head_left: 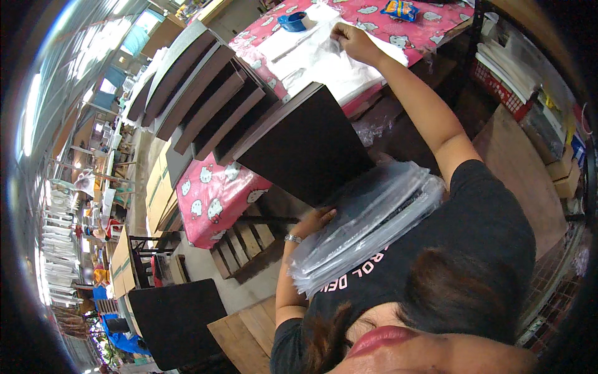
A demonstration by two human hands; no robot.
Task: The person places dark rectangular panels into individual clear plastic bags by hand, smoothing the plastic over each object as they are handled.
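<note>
My right hand [352, 45] reaches out over the table, its fingers pinched together on a thin white plastic sheet [317, 59]. A stack of clear plastic bags [374, 227] lies against my front, above my left forearm. My left hand [316, 222] is closed at the edge of these bags, next to the near corner of a large dark board [305, 143]. How its fingers grip underneath is hidden. The board lies at the table's edge, beside several dark panels [208, 93] stacked in overlapping steps.
A pink patterned cloth [218, 199] covers the table. On it are a blue tape roll [294, 22] and a blue packet [400, 10]. To the right stands a red basket [498, 87] with plastic in it. A dark chair-like panel [177, 321] and a wooden pallet [243, 246] stand low left.
</note>
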